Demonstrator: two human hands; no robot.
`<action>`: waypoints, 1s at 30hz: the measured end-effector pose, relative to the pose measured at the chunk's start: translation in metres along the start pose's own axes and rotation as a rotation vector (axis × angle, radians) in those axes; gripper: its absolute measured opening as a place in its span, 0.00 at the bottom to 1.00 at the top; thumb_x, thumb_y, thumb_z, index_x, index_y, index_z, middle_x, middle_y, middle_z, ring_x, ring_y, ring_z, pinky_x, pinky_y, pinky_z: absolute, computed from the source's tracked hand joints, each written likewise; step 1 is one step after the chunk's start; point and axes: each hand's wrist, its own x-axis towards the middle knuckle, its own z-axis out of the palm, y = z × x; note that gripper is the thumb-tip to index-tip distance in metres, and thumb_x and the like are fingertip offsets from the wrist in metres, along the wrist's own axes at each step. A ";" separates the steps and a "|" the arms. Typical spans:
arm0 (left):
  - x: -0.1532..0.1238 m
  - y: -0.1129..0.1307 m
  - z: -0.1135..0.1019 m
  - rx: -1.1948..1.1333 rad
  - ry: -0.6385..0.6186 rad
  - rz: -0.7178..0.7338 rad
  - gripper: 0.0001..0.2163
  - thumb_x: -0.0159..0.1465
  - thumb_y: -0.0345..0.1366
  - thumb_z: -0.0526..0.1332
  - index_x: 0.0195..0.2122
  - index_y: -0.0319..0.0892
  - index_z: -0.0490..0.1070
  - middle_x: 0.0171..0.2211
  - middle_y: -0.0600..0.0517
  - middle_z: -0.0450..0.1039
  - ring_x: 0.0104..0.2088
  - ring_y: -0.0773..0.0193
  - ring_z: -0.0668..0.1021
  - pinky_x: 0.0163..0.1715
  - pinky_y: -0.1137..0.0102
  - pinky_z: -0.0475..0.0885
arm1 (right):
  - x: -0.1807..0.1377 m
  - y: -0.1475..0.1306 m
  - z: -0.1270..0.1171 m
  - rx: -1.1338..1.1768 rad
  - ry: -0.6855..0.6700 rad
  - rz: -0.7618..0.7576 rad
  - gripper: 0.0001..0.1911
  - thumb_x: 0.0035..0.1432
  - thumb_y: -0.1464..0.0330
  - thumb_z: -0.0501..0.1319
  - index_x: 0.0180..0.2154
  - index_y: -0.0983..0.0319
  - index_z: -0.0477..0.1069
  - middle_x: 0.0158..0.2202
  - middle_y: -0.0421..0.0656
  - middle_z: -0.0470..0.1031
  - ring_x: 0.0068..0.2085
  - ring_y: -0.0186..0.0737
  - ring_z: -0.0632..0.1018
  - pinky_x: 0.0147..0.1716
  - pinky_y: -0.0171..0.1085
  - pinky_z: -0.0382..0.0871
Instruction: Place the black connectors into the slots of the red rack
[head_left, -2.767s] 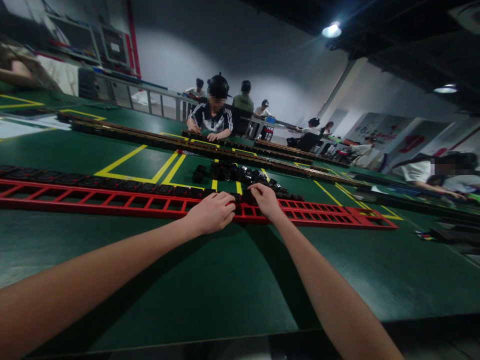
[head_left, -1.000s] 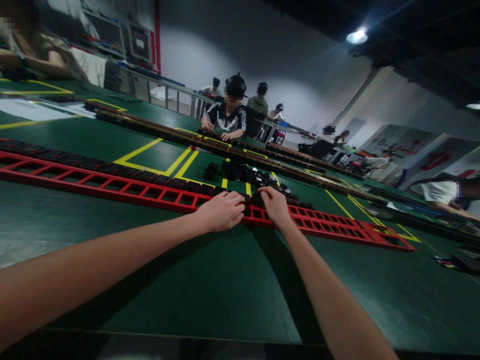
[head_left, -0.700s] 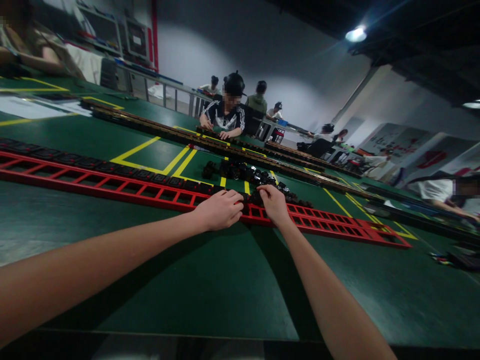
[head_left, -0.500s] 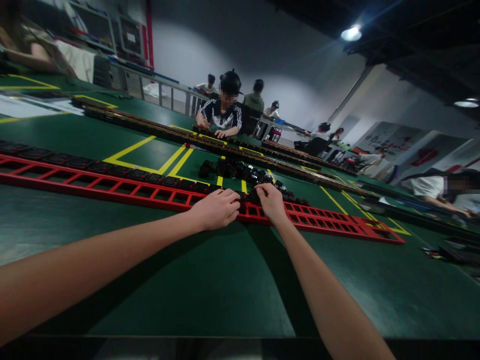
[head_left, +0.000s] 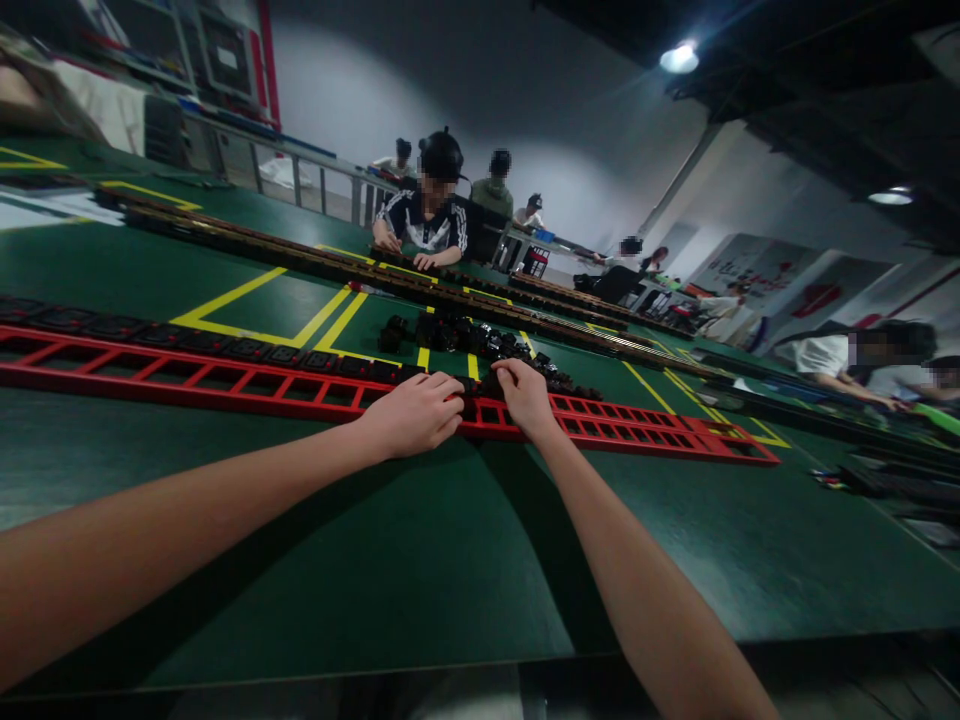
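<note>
the red ladder-like frame (head_left: pixel 491 433) lies on the green table (head_left: pixel 337 560), black pieces (head_left: pixel 281 355) in a row along its far side up to the left hand (head_left: pixel 416 412), whose curled fingers rest over it, their grip hidden. just beside, the right hand (head_left: pixel 527 398) brings thumb and forefinger together at a dark part (head_left: pixel 486 385), though i cannot tell if it is held; both hands keep the spot they had half a second ago, only the view having swung rightward, so work there seems unfinished. beyond lie loose black parts (head_left: pixel 450 335) and a co-worker (head_left: pixel 429 222) sits opposite.
</note>
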 end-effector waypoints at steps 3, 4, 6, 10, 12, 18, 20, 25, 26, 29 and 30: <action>0.000 0.000 0.000 -0.004 -0.006 -0.002 0.12 0.72 0.36 0.53 0.43 0.39 0.75 0.54 0.43 0.72 0.54 0.51 0.73 0.52 0.57 0.68 | 0.000 0.001 0.000 -0.005 0.022 0.001 0.13 0.63 0.69 0.52 0.38 0.61 0.76 0.39 0.46 0.80 0.43 0.45 0.78 0.47 0.43 0.71; 0.000 0.001 0.000 -0.003 -0.009 -0.003 0.12 0.72 0.36 0.53 0.43 0.39 0.75 0.54 0.43 0.72 0.54 0.51 0.73 0.52 0.57 0.68 | 0.000 0.002 0.000 -0.006 0.028 0.003 0.13 0.63 0.69 0.52 0.38 0.61 0.76 0.39 0.46 0.80 0.43 0.45 0.78 0.47 0.43 0.71; 0.000 0.001 0.000 0.001 -0.013 -0.002 0.12 0.71 0.36 0.54 0.43 0.39 0.75 0.54 0.43 0.72 0.54 0.51 0.73 0.51 0.56 0.68 | 0.000 0.002 0.000 -0.008 0.034 0.004 0.13 0.63 0.69 0.52 0.38 0.60 0.76 0.39 0.46 0.80 0.43 0.45 0.78 0.47 0.43 0.71; 0.000 0.000 0.000 0.002 -0.009 -0.002 0.12 0.72 0.37 0.53 0.44 0.39 0.75 0.54 0.43 0.72 0.54 0.51 0.72 0.52 0.56 0.68 | 0.000 0.001 0.000 -0.015 0.034 -0.005 0.14 0.63 0.69 0.52 0.39 0.60 0.76 0.40 0.46 0.80 0.44 0.45 0.78 0.48 0.44 0.70; 0.000 0.000 0.000 -0.005 -0.009 -0.005 0.12 0.72 0.37 0.53 0.44 0.39 0.75 0.54 0.43 0.72 0.54 0.51 0.72 0.52 0.56 0.68 | -0.001 0.001 0.000 -0.019 0.028 -0.002 0.14 0.63 0.69 0.52 0.39 0.61 0.77 0.40 0.47 0.80 0.44 0.45 0.78 0.48 0.44 0.70; 0.000 -0.001 0.001 -0.012 -0.010 -0.002 0.12 0.72 0.37 0.53 0.44 0.39 0.75 0.54 0.42 0.71 0.54 0.51 0.72 0.53 0.56 0.68 | 0.001 0.004 0.000 -0.037 -0.015 0.012 0.16 0.60 0.74 0.51 0.40 0.62 0.77 0.42 0.47 0.80 0.45 0.45 0.78 0.51 0.44 0.70; 0.000 -0.001 0.001 -0.013 -0.007 -0.003 0.12 0.71 0.37 0.53 0.44 0.39 0.75 0.54 0.42 0.71 0.54 0.51 0.72 0.53 0.56 0.67 | 0.001 0.005 0.000 -0.031 -0.039 0.018 0.17 0.58 0.76 0.51 0.41 0.61 0.78 0.42 0.46 0.80 0.45 0.45 0.78 0.52 0.45 0.70; 0.000 0.000 -0.001 -0.005 -0.013 -0.002 0.12 0.71 0.37 0.53 0.43 0.39 0.75 0.54 0.43 0.72 0.54 0.51 0.72 0.52 0.57 0.68 | 0.001 0.006 0.001 -0.005 -0.061 0.021 0.20 0.55 0.78 0.50 0.40 0.61 0.78 0.42 0.45 0.80 0.46 0.43 0.78 0.53 0.45 0.70; 0.000 0.000 -0.001 -0.005 -0.013 -0.002 0.12 0.71 0.37 0.53 0.43 0.39 0.75 0.54 0.43 0.72 0.54 0.51 0.72 0.52 0.57 0.68 | 0.001 0.006 0.002 0.001 -0.064 0.022 0.21 0.54 0.78 0.50 0.40 0.60 0.78 0.42 0.44 0.80 0.45 0.43 0.78 0.53 0.45 0.70; 0.000 0.000 -0.001 -0.008 -0.013 -0.002 0.12 0.72 0.36 0.53 0.44 0.39 0.75 0.54 0.43 0.72 0.54 0.51 0.72 0.52 0.57 0.68 | 0.001 0.003 0.001 0.032 -0.078 0.040 0.21 0.54 0.77 0.49 0.40 0.60 0.78 0.41 0.43 0.80 0.45 0.42 0.78 0.52 0.44 0.70; 0.000 0.000 -0.001 -0.008 -0.012 -0.002 0.12 0.72 0.36 0.53 0.43 0.39 0.75 0.54 0.43 0.72 0.54 0.51 0.72 0.52 0.57 0.68 | 0.000 0.001 0.000 0.047 -0.092 0.044 0.20 0.55 0.76 0.49 0.41 0.60 0.78 0.41 0.43 0.80 0.45 0.42 0.78 0.52 0.44 0.70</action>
